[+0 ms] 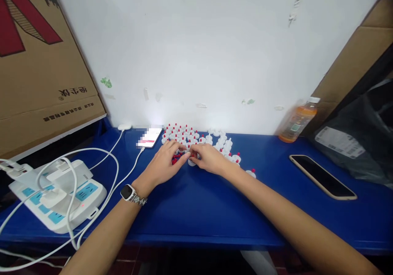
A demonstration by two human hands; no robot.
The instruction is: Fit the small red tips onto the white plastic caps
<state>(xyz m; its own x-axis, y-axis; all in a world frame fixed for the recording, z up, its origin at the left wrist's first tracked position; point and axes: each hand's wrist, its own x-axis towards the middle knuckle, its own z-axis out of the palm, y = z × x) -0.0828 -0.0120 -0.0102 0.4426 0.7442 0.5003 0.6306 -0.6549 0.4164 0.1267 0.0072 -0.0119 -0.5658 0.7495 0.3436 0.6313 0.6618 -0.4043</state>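
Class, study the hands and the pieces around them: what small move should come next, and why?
Perhaps the right hand should press the red piece at its fingers onto the white cap below: red-topped caps stand nearby, while bare white caps sit farther right.

On the table point(196, 209), a power strip point(89, 191) lay at ten o'clock, a cabled phone point(153, 137) at eleven, nozzle caps point(181, 135) at twelve before the wall point(215, 53), a bottle point(297, 123) at one and another phone point(322, 177) at two.
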